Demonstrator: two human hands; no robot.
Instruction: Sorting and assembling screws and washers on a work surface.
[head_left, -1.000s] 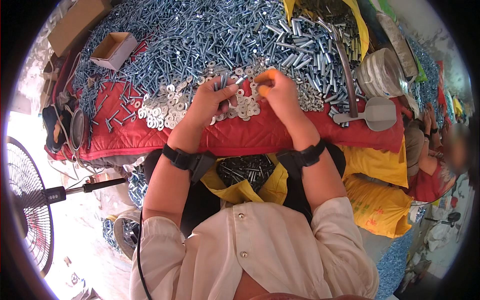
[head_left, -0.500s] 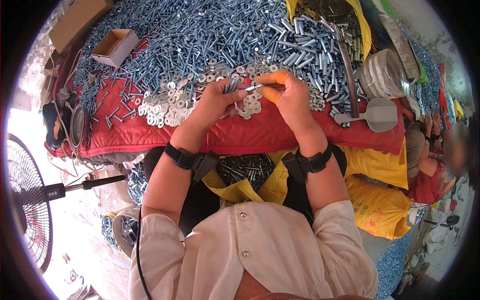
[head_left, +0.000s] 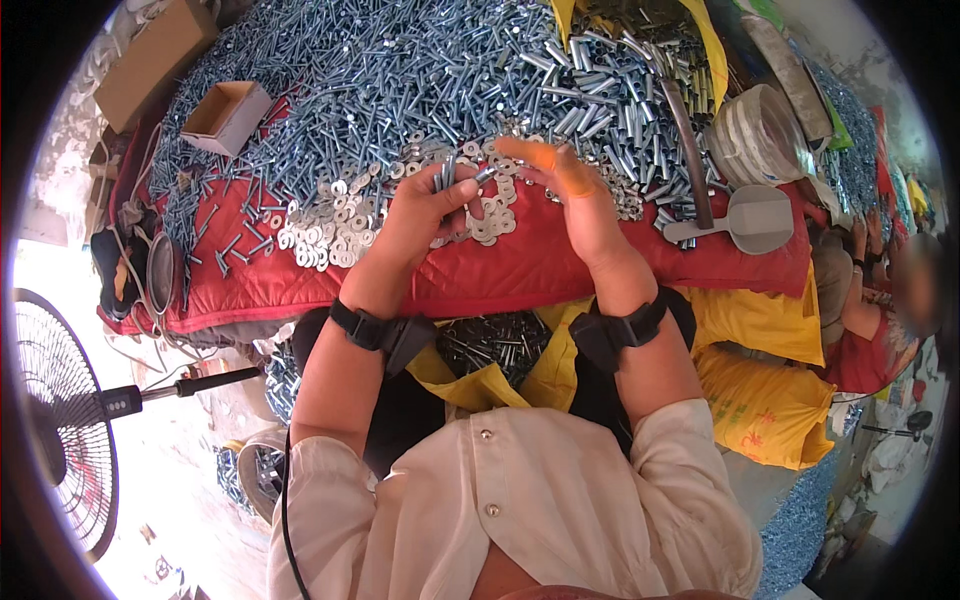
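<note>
My left hand (head_left: 415,208) is closed around a few bolts (head_left: 446,174), whose shiny shanks stick up past its fingers. One metal piece (head_left: 485,175) points rightward from beside its thumb tip. My right hand (head_left: 588,208), with orange finger covers (head_left: 572,174), hovers just right of it with fingers stretched apart. Nothing shows clearly between them; the fingertips partly blend with the small parts behind. Flat washers (head_left: 335,225) lie in a loose heap under and left of my hands, on a red quilted cloth (head_left: 430,280).
A broad pile of bolts (head_left: 350,90) covers the far side, with metal sleeves (head_left: 600,95) at right. Around stand a small open box (head_left: 228,125), a grey scoop (head_left: 760,220), a white bucket (head_left: 755,135) and a fan (head_left: 75,430). A yellow bag (head_left: 465,385) of dark parts sits below.
My right hand has drawn away from the piece at my left thumb, and its fingers have spread. My left hand has shifted slightly left, still holding bolts.
</note>
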